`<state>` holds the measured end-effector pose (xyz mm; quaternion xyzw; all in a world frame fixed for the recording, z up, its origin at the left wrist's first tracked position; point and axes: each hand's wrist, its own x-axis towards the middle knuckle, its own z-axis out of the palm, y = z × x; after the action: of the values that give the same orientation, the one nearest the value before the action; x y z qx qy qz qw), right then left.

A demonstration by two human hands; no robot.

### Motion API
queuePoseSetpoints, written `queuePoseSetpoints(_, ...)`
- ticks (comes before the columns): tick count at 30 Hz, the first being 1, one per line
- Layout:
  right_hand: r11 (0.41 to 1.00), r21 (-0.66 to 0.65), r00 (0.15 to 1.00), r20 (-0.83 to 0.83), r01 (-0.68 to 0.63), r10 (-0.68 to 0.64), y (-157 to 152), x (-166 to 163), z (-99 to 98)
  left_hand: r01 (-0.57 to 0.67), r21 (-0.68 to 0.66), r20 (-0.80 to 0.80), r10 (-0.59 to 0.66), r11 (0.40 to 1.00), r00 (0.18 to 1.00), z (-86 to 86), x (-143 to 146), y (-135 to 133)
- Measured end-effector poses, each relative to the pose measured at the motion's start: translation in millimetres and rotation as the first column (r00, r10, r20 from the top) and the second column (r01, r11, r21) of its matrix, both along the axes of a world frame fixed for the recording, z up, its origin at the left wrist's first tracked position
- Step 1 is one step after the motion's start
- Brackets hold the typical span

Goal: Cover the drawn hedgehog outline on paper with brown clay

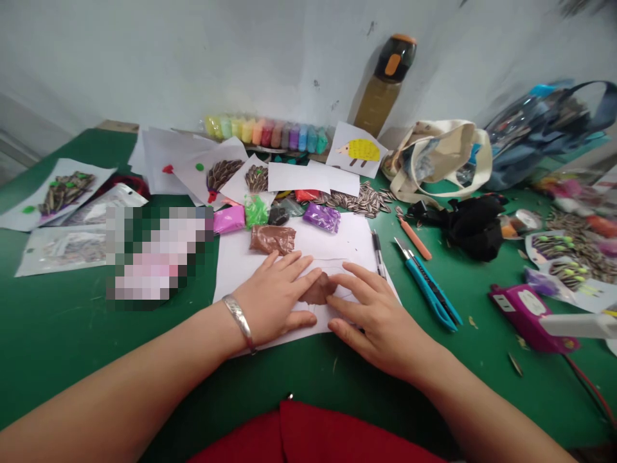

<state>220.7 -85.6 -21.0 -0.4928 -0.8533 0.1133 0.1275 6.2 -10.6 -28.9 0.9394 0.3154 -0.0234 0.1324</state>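
Observation:
A flattened piece of brown modelling clay (318,290) lies on a white paper sheet (236,270) that carries faint drawn lines. My left hand (274,296), with a silver bangle at the wrist, rests flat on the sheet, its fingers stretched out and touching the clay's left edge. From the other side, my right hand (380,315) has its fingers spread, and their tips touch the clay's right edge. Just beyond my hands sit a brown clay packet (272,239) and a purple clay packet (322,218).
Right of the sheet are a pen (378,254), a blue craft knife (429,286) and an orange tool (414,238). Sunflower seeds (366,199) are heaped behind. A bottle (385,83) stands by the wall, near a cloth bag (443,154). A magenta device (525,312) lies at right.

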Motion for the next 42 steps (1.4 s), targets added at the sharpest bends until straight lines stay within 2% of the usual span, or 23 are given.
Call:
queuePoseSetpoints(8, 0.999, 0.034, 0.999, -0.048, 0.017, -0.015, 1, 10, -4.7, 0.005, 0.000, -0.023, -0.005, 1.000, 1.000, 0.8, 0, 0)
queuePoseSetpoints(15, 0.999, 0.037, 0.999, 0.024, 0.030, -0.031, 5, 8, -4.9, 0.008, 0.010, -0.017, -0.008, 1.000, 1.000, -0.8, -1, 1)
queuePoseSetpoints(23, 1.000, 0.014, 1.000, -0.001, 0.018, -0.018, 2, 12, -1.9, 0.013, 0.019, -0.016, -0.013, 1.000, 1.000, -1.0, 0, 0)
queuePoseSetpoints(27, 0.998, 0.048, 0.999, -0.019, 0.038, -0.037, 4, 14, -6.1, 0.008, 0.015, -0.014, -0.007, 1.000, 1.000, -0.9, 0, 0)
queuePoseSetpoints(32, 0.998, 0.060, 0.998, 0.044, 0.031, -0.034, 7, 12, -7.7, 0.004, 0.017, -0.003, -0.004, 1.000, 1.000, -2.2, 0, 0)
queuePoseSetpoints(42, 1.000, -0.010, 0.999, 0.040, 0.027, -0.026, 2, 14, 1.5, 0.009, 0.015, -0.001, -0.009, 1.000, 1.000, -2.8, -1, 1)
